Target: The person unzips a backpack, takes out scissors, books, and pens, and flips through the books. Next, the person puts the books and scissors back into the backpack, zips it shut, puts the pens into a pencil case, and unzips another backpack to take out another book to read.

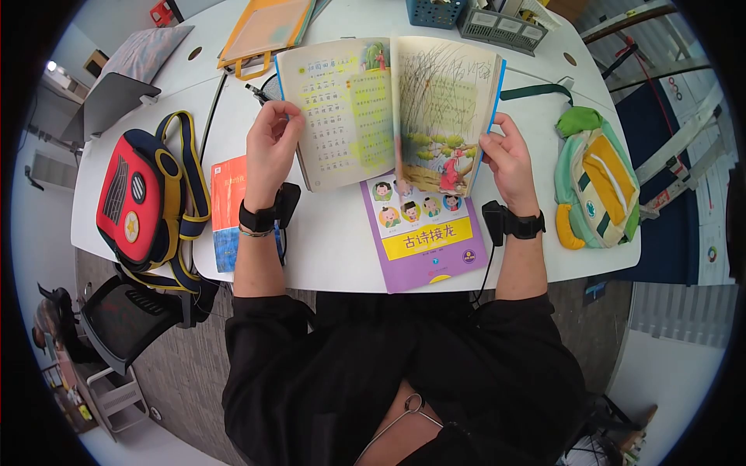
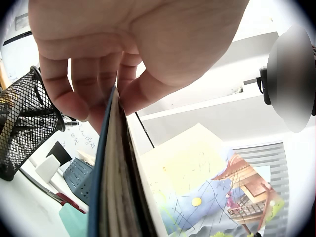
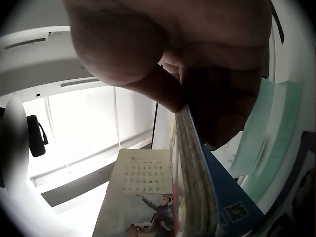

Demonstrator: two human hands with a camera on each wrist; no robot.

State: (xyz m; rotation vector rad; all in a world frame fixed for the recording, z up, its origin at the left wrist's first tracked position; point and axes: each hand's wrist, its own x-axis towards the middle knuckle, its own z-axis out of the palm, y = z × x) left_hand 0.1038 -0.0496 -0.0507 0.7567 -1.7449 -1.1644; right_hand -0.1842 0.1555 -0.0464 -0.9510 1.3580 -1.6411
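An illustrated book [image 1: 338, 116] with a blue cover is held up open above the table, its pages facing me. My left hand [image 1: 273, 144] pinches its left edge between thumb and fingers. At the opposite edge, my right hand [image 1: 509, 159] grips the other cover and pages, thumb on the page side. In the left wrist view the left hand [image 2: 133, 49] closes over the book's edge [image 2: 113, 163]. The right wrist view shows the right hand [image 3: 173, 54] on the thick page block [image 3: 192, 173]. Below the open book lies a purple book [image 1: 431, 264] with cartoon faces, partly covered.
An orange and blue book [image 1: 225, 241] lies by my left forearm. A red and navy backpack [image 1: 140, 206] stands at the left, a green and yellow bag [image 1: 598, 186] at the right. Along the back are a blue basket [image 1: 435, 12], a grey basket [image 1: 501, 31] and a yellow folder [image 1: 260, 35].
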